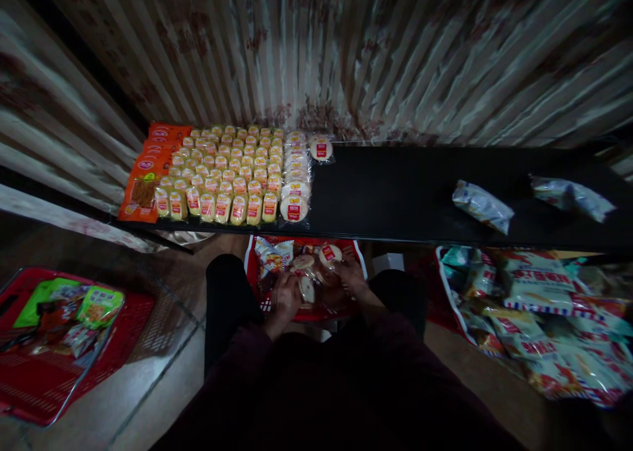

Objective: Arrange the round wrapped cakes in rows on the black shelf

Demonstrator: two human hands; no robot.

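Observation:
Between my knees stands a red basket (360,250) with several round wrapped cakes (303,262) in it. My left hand (285,295) reaches into its left side, fingers curled at the edge of a pale round wrapped cake (307,290). On the right, my right hand (352,277) has its fingers closed at the edge of another round wrapped cake with a red label (330,254). The fingertips of both hands are dim and partly hidden. A white, blue and red snack packet (273,256) lies at the basket's back left.
The black shelf (386,190) ahead carries orange packets (143,174), rows of small yellow wrapped cakes (222,174), a column of round cakes (295,208) and two silvery packets (482,206). Red baskets of snacks stand at left (138,316) and right (440,266). A pleated curtain (316,49) hangs behind.

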